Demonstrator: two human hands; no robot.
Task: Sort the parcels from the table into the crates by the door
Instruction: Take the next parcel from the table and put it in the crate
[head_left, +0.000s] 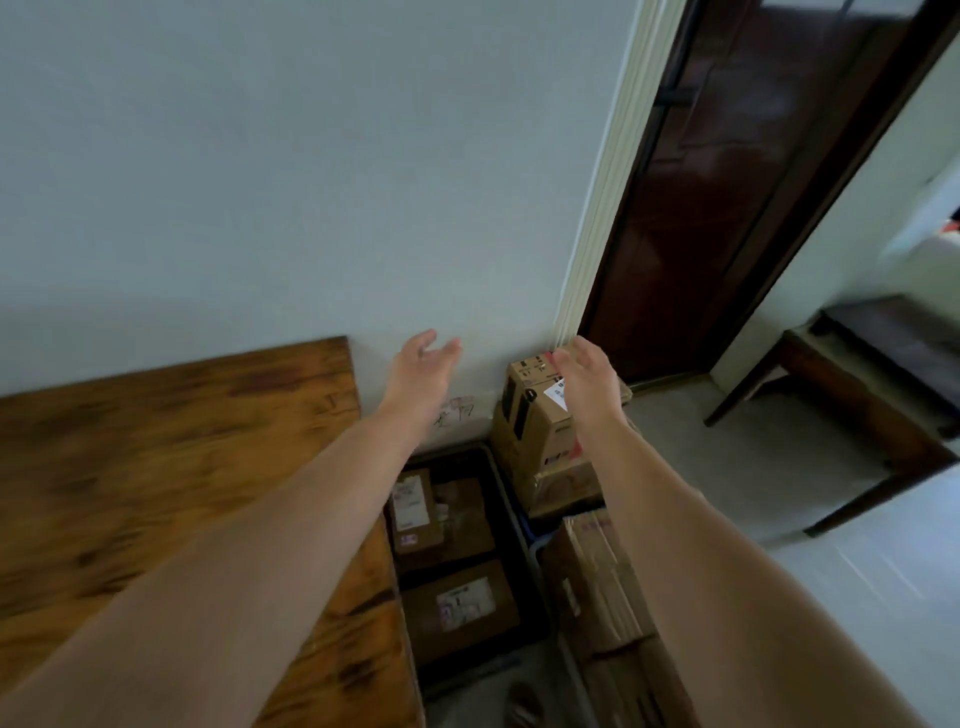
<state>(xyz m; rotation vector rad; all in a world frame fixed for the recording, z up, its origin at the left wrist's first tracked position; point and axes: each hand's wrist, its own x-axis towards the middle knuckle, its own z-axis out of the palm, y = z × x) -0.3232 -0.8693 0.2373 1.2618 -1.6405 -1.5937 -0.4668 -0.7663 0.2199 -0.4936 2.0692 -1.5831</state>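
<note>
Both arms stretch forward over the floor beside the table. My left hand (422, 370) is open and empty, fingers apart, in front of the wall. My right hand (589, 382) is open too, just above and in front of the top cardboard parcel (535, 415) of a stack by the door frame; whether it touches the parcel I cannot tell. Below, a dark crate (496, 478) on the floor holds brown parcels with white labels (460, 610). To its right, more cardboard boxes (597, 582) lie stacked in a second crate with a blue rim.
The wooden table (156, 467) fills the lower left, its bare top blurred. A dark brown door (727, 182) stands behind the stack. A dark wooden bench (852, 400) stands at the right on the pale tiled floor.
</note>
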